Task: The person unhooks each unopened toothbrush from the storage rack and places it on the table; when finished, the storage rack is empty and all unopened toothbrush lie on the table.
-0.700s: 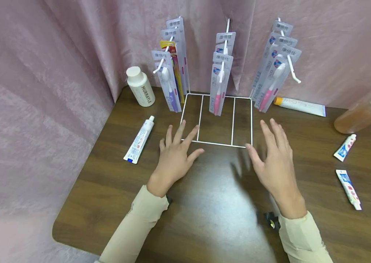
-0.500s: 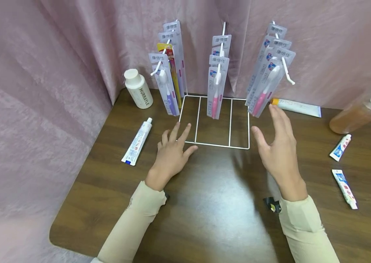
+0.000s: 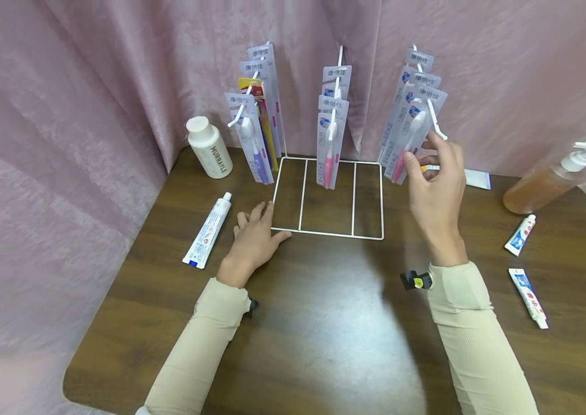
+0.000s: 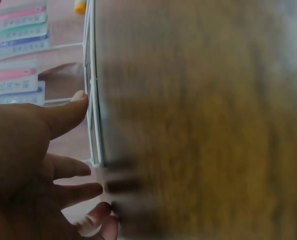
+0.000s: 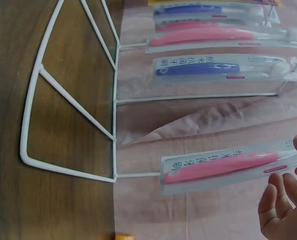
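My right hand is at the right hook of a white wire rack, beside the front packaged toothbrush with a pink handle. In the right wrist view, the thumb overlaps this toothbrush pack and the bent fingers lie along its edge, without a clear pinch. My left hand, fingers spread and loosely bent, is near the rack's front left corner and holds nothing. Packaged toothbrushes hang on the middle hook and the left hook, where a purple-handled toothbrush is in front.
Left of the rack are a white bottle and a toothpaste tube. A pump bottle of amber liquid stands at right, near two small toothpaste tubes. Another tube with an orange cap lies partly behind my right hand.
My right hand has moved forward to the front toothbrush on the right hook, its fingers bending more. My left hand has drawn slightly left, and the head view has shifted.
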`<state>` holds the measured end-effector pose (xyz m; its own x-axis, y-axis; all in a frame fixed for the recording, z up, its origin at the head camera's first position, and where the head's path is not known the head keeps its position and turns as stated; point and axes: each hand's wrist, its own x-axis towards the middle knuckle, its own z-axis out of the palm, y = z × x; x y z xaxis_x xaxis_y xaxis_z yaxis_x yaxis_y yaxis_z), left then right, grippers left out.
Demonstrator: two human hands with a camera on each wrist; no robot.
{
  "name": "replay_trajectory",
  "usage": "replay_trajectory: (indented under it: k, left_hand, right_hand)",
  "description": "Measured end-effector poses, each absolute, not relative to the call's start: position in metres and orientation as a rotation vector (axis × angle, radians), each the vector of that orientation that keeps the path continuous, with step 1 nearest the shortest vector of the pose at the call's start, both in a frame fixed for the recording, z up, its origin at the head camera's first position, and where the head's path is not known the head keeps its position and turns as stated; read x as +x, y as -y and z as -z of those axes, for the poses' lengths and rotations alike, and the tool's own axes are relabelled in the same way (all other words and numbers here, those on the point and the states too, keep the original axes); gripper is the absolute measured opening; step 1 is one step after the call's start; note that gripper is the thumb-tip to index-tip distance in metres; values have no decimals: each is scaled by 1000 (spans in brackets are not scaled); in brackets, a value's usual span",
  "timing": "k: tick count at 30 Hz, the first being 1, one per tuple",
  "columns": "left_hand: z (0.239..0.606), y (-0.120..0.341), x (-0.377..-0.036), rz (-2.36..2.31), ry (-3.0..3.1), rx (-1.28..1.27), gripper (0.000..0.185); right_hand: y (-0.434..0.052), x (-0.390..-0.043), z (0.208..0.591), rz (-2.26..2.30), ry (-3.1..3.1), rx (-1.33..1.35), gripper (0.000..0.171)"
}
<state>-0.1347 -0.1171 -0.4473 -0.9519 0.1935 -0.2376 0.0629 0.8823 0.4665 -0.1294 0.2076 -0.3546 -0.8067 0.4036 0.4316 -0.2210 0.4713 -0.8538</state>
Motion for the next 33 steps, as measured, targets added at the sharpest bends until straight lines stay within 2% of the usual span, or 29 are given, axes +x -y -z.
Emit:
replay_trajectory:
  k: [10, 24, 30, 33]
  left_hand:
    - [447, 118, -137, -644, -2775, 199, 86]
    - [448, 117, -144, -625, -2794, 154, 82]
    - [446, 118, -142, -646, -2782, 151, 82]
    - [445, 117, -142, -655, -2780, 149, 82]
  right_hand:
    - [-208, -138, 357, -1341, 2084, -172, 24]
    - [-216, -128, 347, -1441, 1998, -206, 22]
    - [-226, -120, 349, -1504, 1926, -237, 13]
    - [-234, -116, 356, -1481, 1996, -304, 15]
